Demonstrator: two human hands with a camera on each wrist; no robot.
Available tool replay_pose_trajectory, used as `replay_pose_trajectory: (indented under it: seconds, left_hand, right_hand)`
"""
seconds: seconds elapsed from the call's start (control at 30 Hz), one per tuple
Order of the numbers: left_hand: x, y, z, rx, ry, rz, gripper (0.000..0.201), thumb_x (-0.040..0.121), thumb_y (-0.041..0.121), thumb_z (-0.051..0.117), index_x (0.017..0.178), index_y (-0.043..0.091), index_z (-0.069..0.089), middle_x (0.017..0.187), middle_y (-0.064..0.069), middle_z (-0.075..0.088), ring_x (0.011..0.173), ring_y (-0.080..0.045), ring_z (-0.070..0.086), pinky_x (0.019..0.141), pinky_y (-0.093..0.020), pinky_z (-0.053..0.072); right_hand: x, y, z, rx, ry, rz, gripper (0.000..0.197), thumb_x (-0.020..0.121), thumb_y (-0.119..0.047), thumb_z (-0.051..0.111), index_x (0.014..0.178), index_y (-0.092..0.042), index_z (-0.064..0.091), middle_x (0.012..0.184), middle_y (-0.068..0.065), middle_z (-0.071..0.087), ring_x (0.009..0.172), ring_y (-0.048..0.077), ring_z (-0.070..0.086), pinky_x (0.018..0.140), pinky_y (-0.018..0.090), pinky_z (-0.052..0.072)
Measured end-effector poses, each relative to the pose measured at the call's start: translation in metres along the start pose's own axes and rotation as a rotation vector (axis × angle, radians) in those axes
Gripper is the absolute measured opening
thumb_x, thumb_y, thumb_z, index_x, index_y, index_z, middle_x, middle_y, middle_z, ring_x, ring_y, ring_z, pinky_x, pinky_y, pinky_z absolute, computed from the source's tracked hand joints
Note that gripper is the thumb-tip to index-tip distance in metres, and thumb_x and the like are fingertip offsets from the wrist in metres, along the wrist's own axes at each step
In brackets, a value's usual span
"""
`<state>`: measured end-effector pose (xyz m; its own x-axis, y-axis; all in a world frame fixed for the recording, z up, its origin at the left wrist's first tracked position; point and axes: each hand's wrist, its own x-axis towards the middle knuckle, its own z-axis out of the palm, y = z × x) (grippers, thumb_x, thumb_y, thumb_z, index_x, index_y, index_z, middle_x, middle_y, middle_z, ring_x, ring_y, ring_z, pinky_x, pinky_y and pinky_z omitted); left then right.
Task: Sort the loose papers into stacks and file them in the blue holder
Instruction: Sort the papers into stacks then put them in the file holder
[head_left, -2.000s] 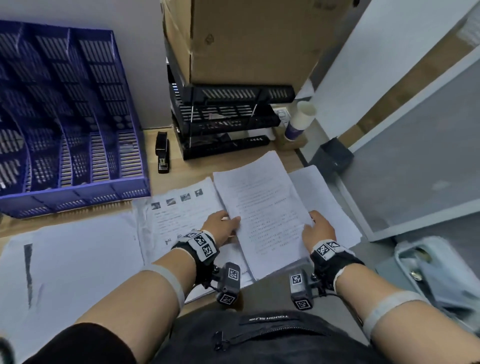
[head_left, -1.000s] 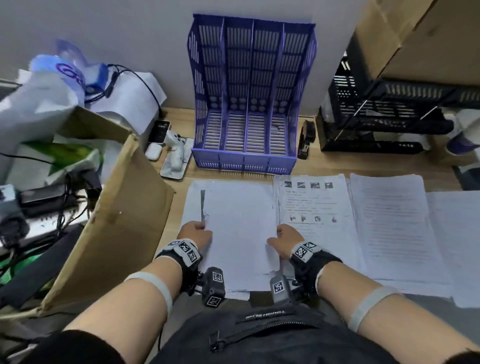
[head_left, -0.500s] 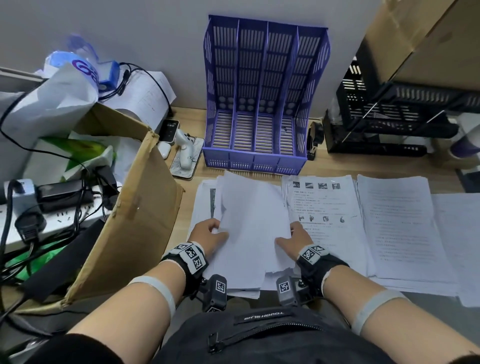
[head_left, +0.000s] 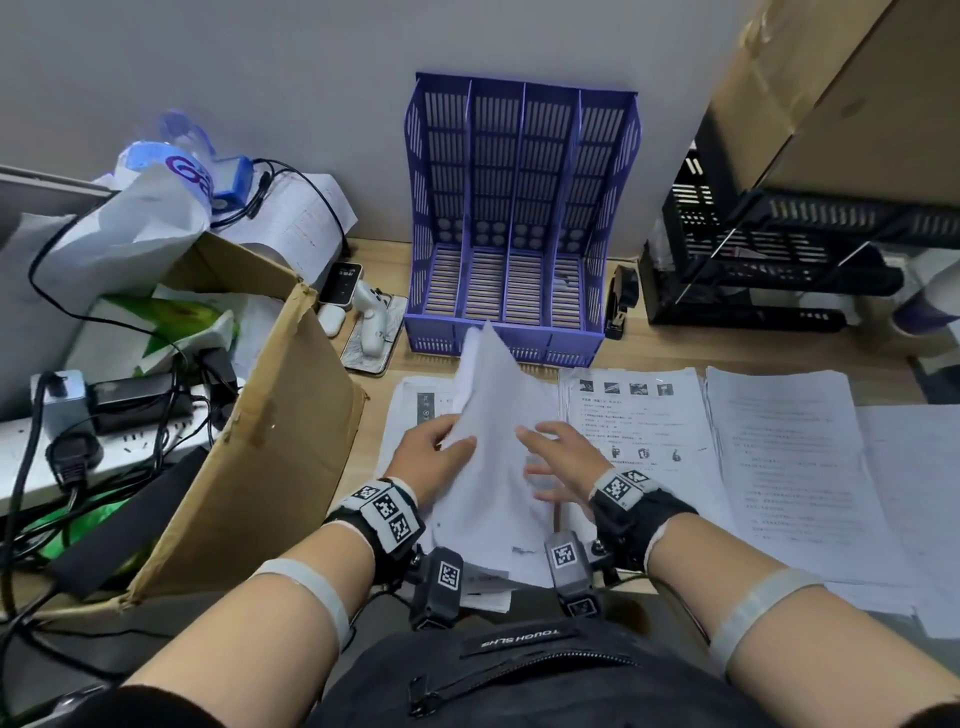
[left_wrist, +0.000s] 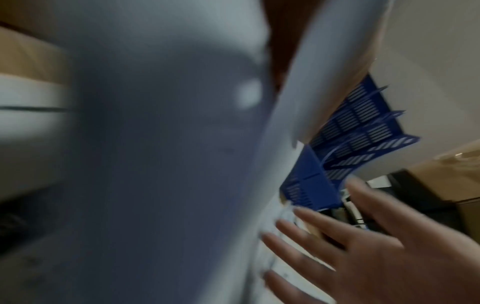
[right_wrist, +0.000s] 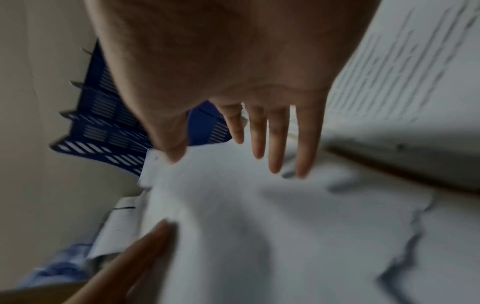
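The blue holder (head_left: 519, 208) stands empty against the wall, with several upright slots; it also shows in the wrist views (left_wrist: 350, 154) (right_wrist: 103, 119). My left hand (head_left: 447, 441) pinches the left edge of a sheaf of white papers (head_left: 493, 441), raised and tilted so its far corner points at the holder. More sheets (head_left: 415, 415) lie flat under it. My right hand (head_left: 540, 462) is open with spread, straight fingers (right_wrist: 259, 133) just over the sheaf (right_wrist: 259, 226). The left wrist view is mostly filled by blurred paper (left_wrist: 155, 144).
Three more paper stacks lie to the right: one with pictures (head_left: 634, 415), a text stack (head_left: 789, 457), another at the edge (head_left: 914, 493). A cardboard box flap (head_left: 249, 441) rises on the left. A phone (head_left: 374, 338), stapler (head_left: 618, 301) and black tray rack (head_left: 779, 260) flank the holder.
Both hands moved from the right-hand stacks to the leftmost stack. The left hand raised the sheaf, its far edge lifting toward the holder. The right hand let go of the edge and spread open.
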<state>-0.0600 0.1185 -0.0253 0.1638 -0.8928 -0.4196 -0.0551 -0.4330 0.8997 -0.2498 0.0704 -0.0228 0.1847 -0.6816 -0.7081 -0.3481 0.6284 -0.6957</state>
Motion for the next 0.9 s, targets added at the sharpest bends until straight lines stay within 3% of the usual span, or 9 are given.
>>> replay_pose_trajectory:
  seconds: [0.1, 0.2, 0.27, 0.4, 0.5, 0.57, 0.67, 0.8, 0.9]
  left_hand:
    - [0.001, 0.018, 0.022, -0.099, -0.203, -0.004, 0.022, 0.078, 0.018, 0.064, 0.100, 0.016, 0.062, 0.107, -0.006, 0.069, 0.099, -0.018, 0.064, 0.091, -0.035, 0.048]
    - [-0.001, 0.030, 0.041, -0.317, -0.344, -0.154, 0.017, 0.084, 0.018, 0.061, 0.091, 0.019, 0.046, 0.117, -0.010, 0.070, 0.112, -0.022, 0.066, 0.098, -0.045, 0.047]
    - [0.002, 0.032, 0.046, -0.327, -0.294, -0.205, 0.017, 0.090, 0.012, 0.057, 0.094, 0.018, 0.041, 0.113, -0.014, 0.072, 0.111, -0.029, 0.068, 0.096, -0.044, 0.049]
    - [0.017, 0.013, 0.034, 0.033, 0.023, -0.189, 0.034, 0.088, 0.017, 0.067, 0.118, 0.017, 0.052, 0.128, -0.010, 0.061, 0.116, -0.027, 0.060, 0.097, -0.044, 0.049]
    - [0.014, 0.005, 0.031, -0.106, -0.047, -0.305, 0.061, 0.088, 0.042, 0.067, 0.139, 0.019, 0.042, 0.136, 0.002, 0.050, 0.119, -0.021, 0.051, 0.103, -0.043, 0.044]
    - [0.011, 0.003, 0.034, -0.200, -0.166, -0.360, 0.061, 0.089, 0.042, 0.065, 0.140, 0.016, 0.043, 0.133, 0.003, 0.053, 0.124, -0.024, 0.050, 0.107, -0.045, 0.040]
    - [0.012, -0.003, 0.042, -0.196, -0.196, -0.315, 0.034, 0.091, 0.025, 0.066, 0.121, 0.011, 0.063, 0.121, -0.013, 0.069, 0.111, -0.030, 0.066, 0.102, -0.052, 0.047]
    - [0.021, -0.011, 0.041, 0.194, -0.008, -0.148, 0.010, 0.094, 0.024, 0.061, 0.101, 0.019, 0.068, 0.111, -0.006, 0.073, 0.103, -0.026, 0.067, 0.097, -0.038, 0.050]
    - [0.026, -0.014, 0.035, 0.226, 0.013, -0.135, 0.007, 0.095, 0.022, 0.059, 0.094, 0.019, 0.065, 0.104, -0.007, 0.072, 0.102, -0.028, 0.066, 0.095, -0.037, 0.050]
  right_hand:
    - [-0.008, -0.019, 0.006, 0.127, -0.135, -0.099, 0.064, 0.073, -0.060, 0.072, 0.125, -0.026, 0.053, 0.118, -0.002, 0.066, 0.100, 0.021, 0.069, 0.077, 0.042, 0.061]
    - [-0.002, -0.023, -0.003, -0.023, 0.071, -0.218, 0.047, 0.073, -0.039, 0.071, 0.115, -0.019, 0.064, 0.108, 0.004, 0.073, 0.100, 0.024, 0.070, 0.092, 0.047, 0.055]
    - [0.001, -0.018, -0.023, -0.127, 0.211, -0.195, 0.041, 0.078, -0.019, 0.061, 0.120, -0.015, 0.063, 0.115, 0.008, 0.070, 0.106, 0.030, 0.065, 0.097, 0.045, 0.051]
    - [-0.012, -0.016, -0.056, -0.026, 0.179, -0.170, 0.034, 0.093, -0.008, 0.056, 0.127, -0.009, 0.058, 0.124, 0.008, 0.066, 0.112, 0.028, 0.063, 0.102, 0.044, 0.048]
    - [-0.015, -0.014, -0.071, 0.083, 0.175, -0.155, 0.034, 0.094, -0.006, 0.054, 0.127, -0.009, 0.057, 0.125, 0.008, 0.065, 0.114, 0.028, 0.062, 0.104, 0.047, 0.047]
    - [-0.013, -0.008, -0.077, 0.056, 0.176, -0.148, 0.031, 0.093, -0.009, 0.056, 0.124, -0.013, 0.059, 0.126, 0.009, 0.065, 0.115, 0.029, 0.062, 0.105, 0.049, 0.046]
    - [-0.008, 0.005, -0.079, -0.096, 0.198, -0.126, 0.033, 0.087, -0.016, 0.061, 0.120, -0.019, 0.062, 0.123, 0.006, 0.067, 0.113, 0.028, 0.062, 0.104, 0.049, 0.046]
    - [-0.003, 0.021, -0.075, -0.233, 0.136, -0.062, 0.026, 0.069, -0.026, 0.065, 0.095, -0.028, 0.067, 0.113, 0.002, 0.072, 0.106, 0.027, 0.065, 0.098, 0.048, 0.050]
    - [-0.005, 0.023, -0.071, -0.346, 0.095, -0.036, 0.030, 0.078, -0.017, 0.065, 0.108, -0.020, 0.067, 0.116, 0.006, 0.069, 0.107, 0.029, 0.063, 0.097, 0.048, 0.051]
